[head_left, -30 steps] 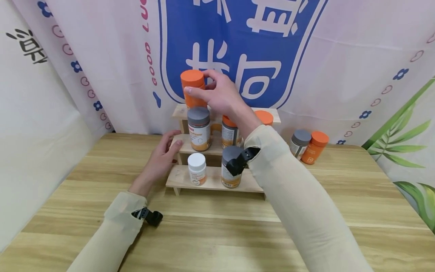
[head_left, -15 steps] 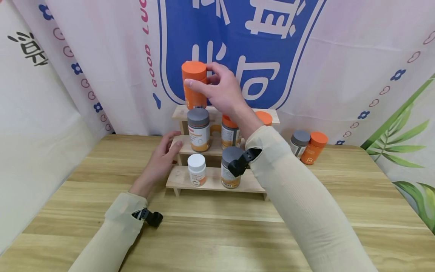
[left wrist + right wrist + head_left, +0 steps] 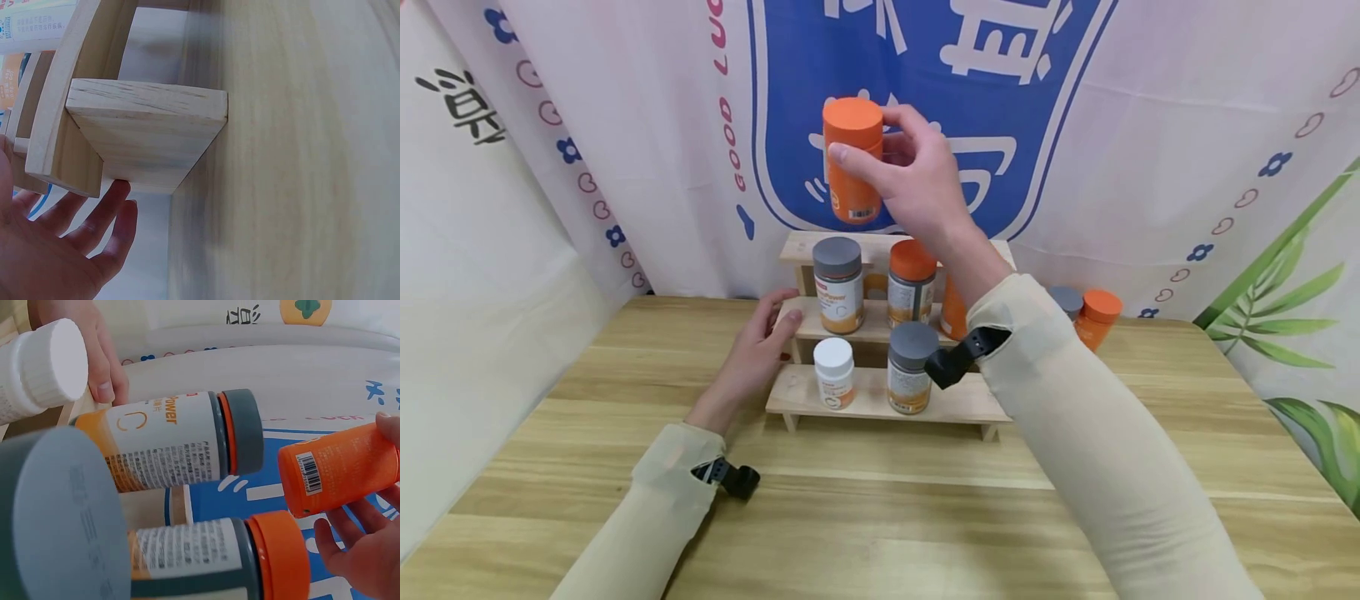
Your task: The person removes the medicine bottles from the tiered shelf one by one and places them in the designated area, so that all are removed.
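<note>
My right hand (image 3: 917,171) grips an orange supplement bottle (image 3: 853,171) between thumb and fingers, held in the air above the top tier of a three-tier wooden display stand (image 3: 865,405). The right wrist view shows the barcode near the bottle's base. My left hand (image 3: 760,346) holds the left end of the stand's middle tier, thumb on the near side; in the left wrist view its fingertips reach the stand's side. On the middle tier are a grey-capped bottle (image 3: 839,287), an orange-capped bottle (image 3: 912,283) and an orange bottle (image 3: 953,308) partly behind my right forearm.
The bottom tier bears a small white bottle (image 3: 834,373) and a grey-capped bottle (image 3: 912,371). On the wooden table (image 3: 850,517), right of the stand, another grey-capped bottle (image 3: 1066,300) and an orange bottle (image 3: 1098,317) stand partly behind my sleeve. A printed curtain (image 3: 685,125) hangs behind.
My right hand has lifted the orange bottle off the top tier, upward and slightly right. The orange-capped bottle on the middle tier shows more fully. My left hand has stayed in place.
</note>
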Available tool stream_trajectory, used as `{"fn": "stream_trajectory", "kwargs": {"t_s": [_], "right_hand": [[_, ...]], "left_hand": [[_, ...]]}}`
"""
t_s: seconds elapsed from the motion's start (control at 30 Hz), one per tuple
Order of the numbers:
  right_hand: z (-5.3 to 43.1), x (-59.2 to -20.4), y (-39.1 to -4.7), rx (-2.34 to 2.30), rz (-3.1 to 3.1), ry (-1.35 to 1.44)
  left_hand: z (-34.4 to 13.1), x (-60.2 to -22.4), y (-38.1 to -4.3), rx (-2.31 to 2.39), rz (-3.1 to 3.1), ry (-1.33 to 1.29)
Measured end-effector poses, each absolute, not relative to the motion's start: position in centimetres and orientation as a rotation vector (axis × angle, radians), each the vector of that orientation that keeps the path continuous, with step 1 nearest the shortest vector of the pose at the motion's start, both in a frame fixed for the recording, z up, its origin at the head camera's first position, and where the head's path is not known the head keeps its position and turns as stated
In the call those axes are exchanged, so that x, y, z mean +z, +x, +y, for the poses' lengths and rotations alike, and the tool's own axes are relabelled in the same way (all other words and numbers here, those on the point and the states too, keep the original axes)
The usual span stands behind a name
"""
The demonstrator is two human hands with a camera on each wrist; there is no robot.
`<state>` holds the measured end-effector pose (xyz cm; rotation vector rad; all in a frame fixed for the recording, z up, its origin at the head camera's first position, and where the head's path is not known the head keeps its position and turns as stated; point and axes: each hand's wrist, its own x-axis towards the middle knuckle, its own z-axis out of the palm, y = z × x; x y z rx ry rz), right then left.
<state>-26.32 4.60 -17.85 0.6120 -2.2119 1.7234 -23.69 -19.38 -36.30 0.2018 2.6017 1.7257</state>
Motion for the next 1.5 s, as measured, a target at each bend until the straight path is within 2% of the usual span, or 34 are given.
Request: {"fn": "stream_trajectory", "kwargs": {"t_s": [0.57, 0.97, 1.5], "right_hand": [[7.8, -18.1, -24.9, 1.725, -1.993, 0.716], [10.9, -18.8, -23.4, 1.564, -1.926, 0.667], [16.5, -20.0, -22.2, 1.654, -1.774, 0.500]], "left_hand": [[-19.3, -36.3, -23.5, 1.744, 2.590, 0.190], [-19.3, -36.5, -23.6, 1.747, 2.602, 0.204], [-19.2, -36.4, -23.5, 1.756, 2.599, 0.209]]}}
